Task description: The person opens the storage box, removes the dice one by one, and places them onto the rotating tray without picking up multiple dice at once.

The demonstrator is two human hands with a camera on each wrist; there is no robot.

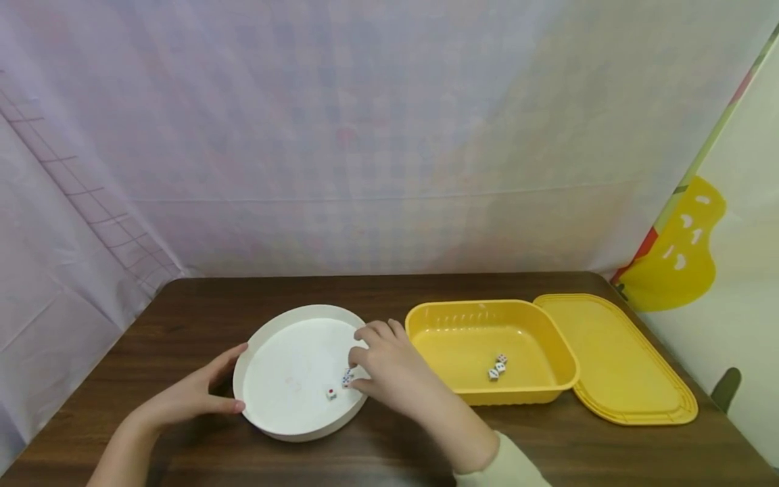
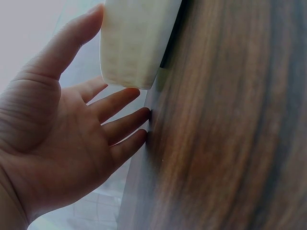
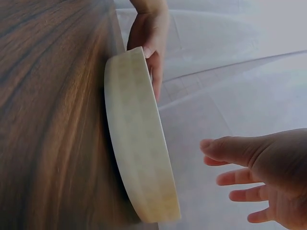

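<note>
A round white tray [image 1: 292, 379] with a raised rim stands on the table. My left hand [image 1: 189, 392] touches its left rim, thumb and fingers spread apart; in the left wrist view the palm [image 2: 67, 139] faces the tray wall [image 2: 134, 43]. Over the tray's right side hovers my right hand [image 1: 389, 365], fingers loosely bent. Close to its fingertips lie white dice with blue dots [image 1: 347, 378], partly hidden. A white die with a red dot [image 1: 331, 393] sits beside them. In the right wrist view the right hand [image 3: 264, 177] shows nothing between its fingers.
To the right stands a yellow plastic box [image 1: 487, 394] holding 3 white dice [image 1: 500, 367]. Its flat yellow lid [image 1: 627, 365] lies beside it, near the table's right edge. Behind the dark wooden table [image 1: 201, 304] hangs a pale curtain [image 1: 365, 135].
</note>
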